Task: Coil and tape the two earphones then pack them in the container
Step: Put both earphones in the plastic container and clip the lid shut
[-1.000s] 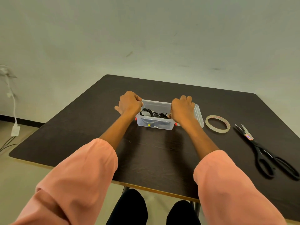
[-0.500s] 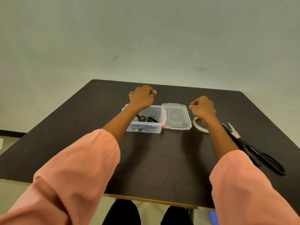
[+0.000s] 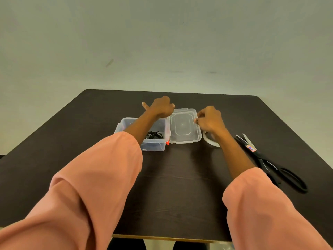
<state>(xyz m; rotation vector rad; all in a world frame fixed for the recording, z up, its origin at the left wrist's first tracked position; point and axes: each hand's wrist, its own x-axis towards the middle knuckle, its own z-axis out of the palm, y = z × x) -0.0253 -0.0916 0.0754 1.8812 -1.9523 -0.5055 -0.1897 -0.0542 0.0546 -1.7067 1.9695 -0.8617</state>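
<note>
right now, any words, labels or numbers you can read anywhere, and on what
None can be read.
Scissors: a small red and blue label near the pivot, lettering too blurred to read.
Container: a faint mark low on the front wall, too small to read.
Lid and tape roll: no text visible.

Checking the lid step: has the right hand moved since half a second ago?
Yes. The right hand moved left from above the tape roll onto the lid.
</note>
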